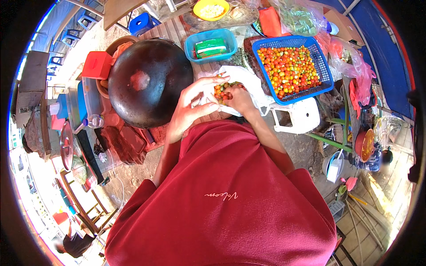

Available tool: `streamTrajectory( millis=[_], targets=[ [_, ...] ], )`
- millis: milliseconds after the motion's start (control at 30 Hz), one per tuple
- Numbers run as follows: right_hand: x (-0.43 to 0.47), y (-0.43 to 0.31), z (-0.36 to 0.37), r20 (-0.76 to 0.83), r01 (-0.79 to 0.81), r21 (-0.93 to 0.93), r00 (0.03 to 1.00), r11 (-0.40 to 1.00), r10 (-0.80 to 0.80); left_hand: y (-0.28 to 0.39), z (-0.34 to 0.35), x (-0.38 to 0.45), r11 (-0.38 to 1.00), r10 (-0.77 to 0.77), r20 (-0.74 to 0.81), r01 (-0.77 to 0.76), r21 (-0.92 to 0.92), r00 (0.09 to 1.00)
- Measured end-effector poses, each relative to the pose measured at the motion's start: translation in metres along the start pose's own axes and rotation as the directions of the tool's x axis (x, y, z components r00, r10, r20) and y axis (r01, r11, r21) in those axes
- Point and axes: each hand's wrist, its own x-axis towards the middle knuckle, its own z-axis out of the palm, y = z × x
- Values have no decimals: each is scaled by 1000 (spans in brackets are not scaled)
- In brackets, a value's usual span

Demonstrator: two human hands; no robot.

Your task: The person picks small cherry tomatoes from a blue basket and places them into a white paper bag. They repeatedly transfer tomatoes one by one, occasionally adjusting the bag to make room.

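Observation:
A white plastic bag (244, 76) lies open on the table in front of me, with small red, orange and green cherry tomatoes (219, 89) inside. My right hand (239, 99) reaches into it, fingertips down among the tomatoes; whether they pinch one is hidden. At the bag's left side is my left hand (191, 103), thumb and fingers spread apart with nothing visible between them. To the right, a blue plastic basket (327, 74) holds many more cherry tomatoes (288, 71).
Left of my hands a large blackened wok (149, 83) rests bottom up. Behind the bag stands a teal plastic tub (210, 59) with a green packet (210, 48). Farther back is a yellow bowl (198, 11). A white plastic stool (299, 116) is below the basket.

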Motion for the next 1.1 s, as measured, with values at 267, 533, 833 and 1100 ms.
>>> streamTrajectory(
  millis=[267,533,833,1100],
  targets=[
    [3,-5,-2,1,62,77,998,995,-63,-4,-1,-5,1000,-24,-20,24,-16,1000],
    [-25,-36,-64,154,-153,988,988,3,-32,-11,-12,-2,997,-26,-81,20,-75,996],
    [-44,-28,-117,29,-1,978,991,-207,131,-9,-5,7,1000,-12,-116,10,-17,993],
    [-40,0,-115,-59,242,503,967,-830,246,-12,-7,2,999,-37,-112,33,-38,993]
  ],
)
